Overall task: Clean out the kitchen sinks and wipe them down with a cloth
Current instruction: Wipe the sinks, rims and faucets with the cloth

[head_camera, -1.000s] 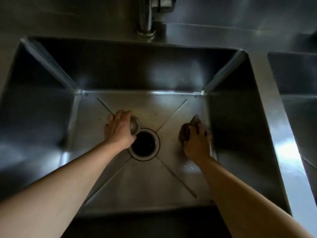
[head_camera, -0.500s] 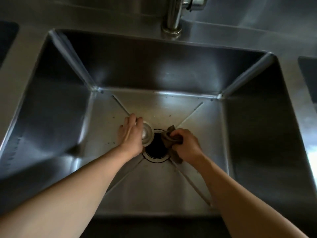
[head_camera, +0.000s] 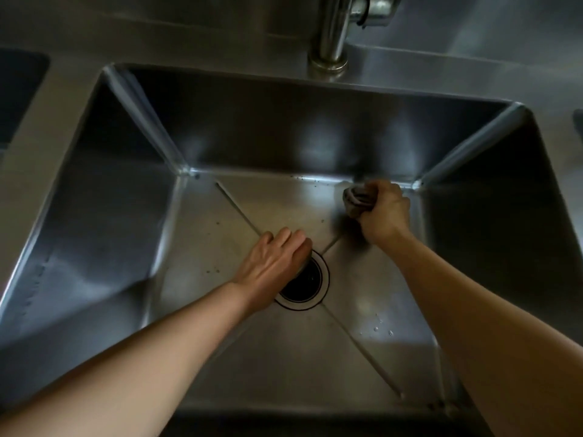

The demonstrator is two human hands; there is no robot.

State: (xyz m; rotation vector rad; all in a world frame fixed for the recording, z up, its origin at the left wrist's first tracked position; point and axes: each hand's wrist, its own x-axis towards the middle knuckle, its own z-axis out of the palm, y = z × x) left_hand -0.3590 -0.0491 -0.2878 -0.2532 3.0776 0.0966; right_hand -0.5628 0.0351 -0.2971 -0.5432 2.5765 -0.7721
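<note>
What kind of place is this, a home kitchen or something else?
Probably a commercial or utility kitchen, though a home is possible. A deep steel sink is set in an all-steel counter, with another basin alongside and a steel faucet behind.

The right hand, which a second earlier held the bunched cloth on the sink floor right of the drain and half a second earlier gripped it at the drain's right edge, carried it up to the far right corner, against the seam with the back wall. The left hand shifted from the drain's upper left edge to lie partly over the opening, fingers stretched flat. The small round metal piece seen beside its fingers earlier was hidden under that hand.
</note>
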